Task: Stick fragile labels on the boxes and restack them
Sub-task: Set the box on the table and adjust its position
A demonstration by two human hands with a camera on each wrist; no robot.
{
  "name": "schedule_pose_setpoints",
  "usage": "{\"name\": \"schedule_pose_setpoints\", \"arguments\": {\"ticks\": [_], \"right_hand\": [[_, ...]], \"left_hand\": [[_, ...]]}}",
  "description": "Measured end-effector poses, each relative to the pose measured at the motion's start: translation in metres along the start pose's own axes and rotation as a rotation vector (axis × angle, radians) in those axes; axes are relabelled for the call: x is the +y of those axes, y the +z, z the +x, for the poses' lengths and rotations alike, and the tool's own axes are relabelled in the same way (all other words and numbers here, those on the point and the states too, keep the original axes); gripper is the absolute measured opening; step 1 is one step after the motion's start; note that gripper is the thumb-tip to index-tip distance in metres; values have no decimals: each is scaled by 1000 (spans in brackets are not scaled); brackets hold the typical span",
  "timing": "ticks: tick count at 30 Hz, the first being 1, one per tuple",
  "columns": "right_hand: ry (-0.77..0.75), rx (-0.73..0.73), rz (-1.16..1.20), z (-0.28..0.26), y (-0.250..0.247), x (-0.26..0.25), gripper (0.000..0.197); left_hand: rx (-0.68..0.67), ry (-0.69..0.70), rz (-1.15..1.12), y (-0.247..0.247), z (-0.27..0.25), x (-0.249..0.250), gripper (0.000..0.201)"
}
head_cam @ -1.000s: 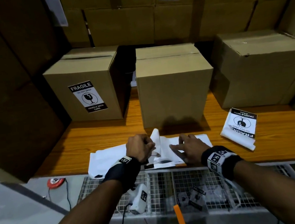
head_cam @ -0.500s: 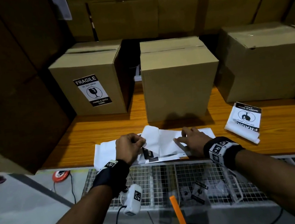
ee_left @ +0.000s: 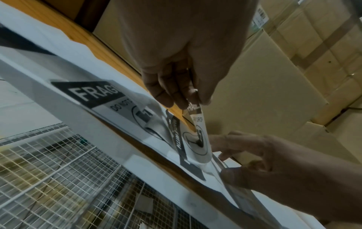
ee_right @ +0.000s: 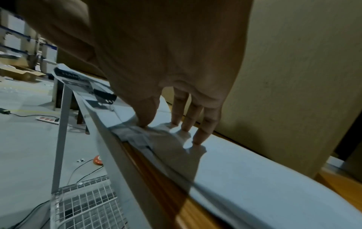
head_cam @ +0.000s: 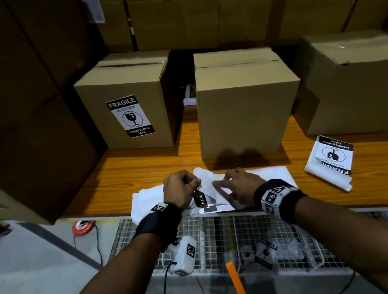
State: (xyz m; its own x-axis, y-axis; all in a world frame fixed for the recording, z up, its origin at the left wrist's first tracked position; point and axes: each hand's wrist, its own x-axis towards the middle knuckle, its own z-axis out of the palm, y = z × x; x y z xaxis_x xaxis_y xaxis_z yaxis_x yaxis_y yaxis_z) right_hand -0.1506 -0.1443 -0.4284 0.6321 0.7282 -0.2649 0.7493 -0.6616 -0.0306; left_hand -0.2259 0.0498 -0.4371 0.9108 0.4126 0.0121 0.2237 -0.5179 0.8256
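At the table's front edge my left hand [head_cam: 182, 189] pinches a fragile label [ee_left: 197, 131] by its top and lifts it, curled, off the white backing sheet [head_cam: 269, 178]. The left wrist view shows thumb and fingers closed on the label's black header. My right hand [head_cam: 234, 184] presses straight fingers [ee_right: 197, 124] down on the backing sheet beside it. Behind stand three brown boxes: the left box [head_cam: 129, 101] carries a fragile label [head_cam: 130, 117], the middle box [head_cam: 244, 105] and the right box [head_cam: 358, 83] show plain fronts.
A stack of fragile labels [head_cam: 331, 162] lies on the wooden table [head_cam: 141, 169] at the right. Walls of stacked cartons close in the back and left. A wire basket [head_cam: 216, 241] under the table edge holds scraps. An orange object [head_cam: 83, 227] and cables lie on the floor.
My left hand has peeled the label further up from the backing sheet, so more of its black print shows. The right hand stays pressed on the sheet. My head has tilted down slightly.
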Motion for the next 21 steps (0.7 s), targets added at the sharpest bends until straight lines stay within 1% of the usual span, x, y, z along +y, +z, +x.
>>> {"name": "schedule_pose_setpoints", "arguments": {"ticks": [2,5,7,8,10,11,13,14,15,18,21], "right_hand": [[5,-18,-31,2,2,-1,52],[17,-44,-50,6,4,0,63],[11,-49,-67,9,4,3,72],[22,-44,-62,10,6,5,74],[47,-45,-44,9,8,9,70],[43,-44,-47,9,10,11,65],[26,-28,-75,9,13,13,44],[23,-21,-82,10,14,14,37],[20,-23,-86,11,13,13,35],[2,-54,-97,15,10,12,39],[11,-67,-113,15,9,12,40]], "left_hand": [[0,-12,17,-2,1,-3,19],[13,-47,-3,-5,1,-12,18],[40,-68,-34,-8,1,-16,17],[57,-82,-58,-11,1,-17,15],[94,-105,-92,-19,1,-19,11],[104,-110,-96,-24,0,-20,11],[124,-104,-97,-36,-1,-24,11],[134,-100,-109,-42,-2,-26,11],[139,-99,-126,-49,-3,-28,11],[122,-73,-148,-65,-8,-35,11],[122,-58,-147,-67,-14,-33,14]]}}
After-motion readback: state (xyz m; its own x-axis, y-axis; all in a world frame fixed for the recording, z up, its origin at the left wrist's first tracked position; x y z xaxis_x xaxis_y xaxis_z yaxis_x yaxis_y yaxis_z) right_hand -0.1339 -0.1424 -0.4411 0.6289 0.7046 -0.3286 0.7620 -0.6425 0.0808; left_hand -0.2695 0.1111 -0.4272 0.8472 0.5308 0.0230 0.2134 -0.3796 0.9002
